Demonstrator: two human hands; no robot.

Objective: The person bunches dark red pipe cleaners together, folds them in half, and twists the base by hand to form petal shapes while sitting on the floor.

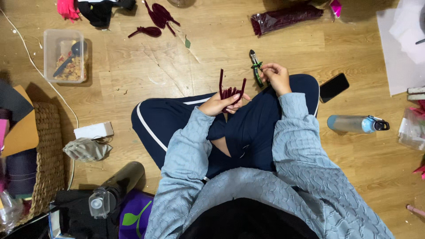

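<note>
I sit cross-legged on a wooden floor in navy trousers and a grey-blue sweater. My left hand (220,104) grips a small bundle of dark maroon fuzzy stems (230,90), whose ends stick up above my fingers. My right hand (276,78) holds green-handled pliers (256,69) by the handles, jaws pointing away from me, just right of the stems. The two hands are close together above my knees.
Finished maroon petal shapes (158,20) and a bag of maroon stems (285,17) lie ahead. A plastic box with a spoon (65,55) sits far left, a phone (334,87) and a water bottle (357,124) to the right, a wicker basket (46,155) and a dark bottle (115,189) near left.
</note>
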